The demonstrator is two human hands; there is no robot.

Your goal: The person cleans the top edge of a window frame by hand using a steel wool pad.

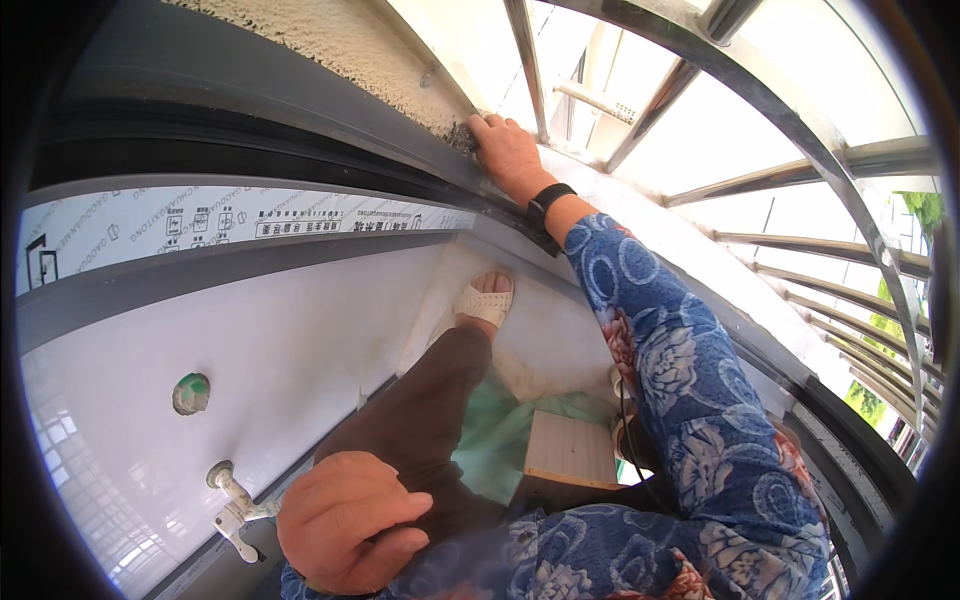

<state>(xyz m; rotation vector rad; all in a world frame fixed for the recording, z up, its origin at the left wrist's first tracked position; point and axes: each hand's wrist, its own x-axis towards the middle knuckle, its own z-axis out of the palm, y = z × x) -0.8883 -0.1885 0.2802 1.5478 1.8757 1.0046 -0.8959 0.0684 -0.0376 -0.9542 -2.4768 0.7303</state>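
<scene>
My right hand point(506, 150) reaches out past the dark grey window frame point(390, 135) to the lower corner of a rough plaster wall point(337, 60). Its fingertips meet a dark, coarse patch point(459, 139) there; whether they hold something is hidden. A black band point(550, 201) circles that wrist. Close to my body, my left hand point(352, 517) hovers above my brown-trousered leg point(412, 420). Its fingers are loosely curled, thumb and forefinger apart, with nothing seen between them.
Metal guard bars point(652, 112) curve outside the sill point(630, 202). Printed protective film point(247, 217) covers part of the frame. A tap point(236, 510) and a green-plugged pipe hole point(191, 394) stand out from the white wall. Below are a wooden board point(570, 450) and green sheeting point(487, 442).
</scene>
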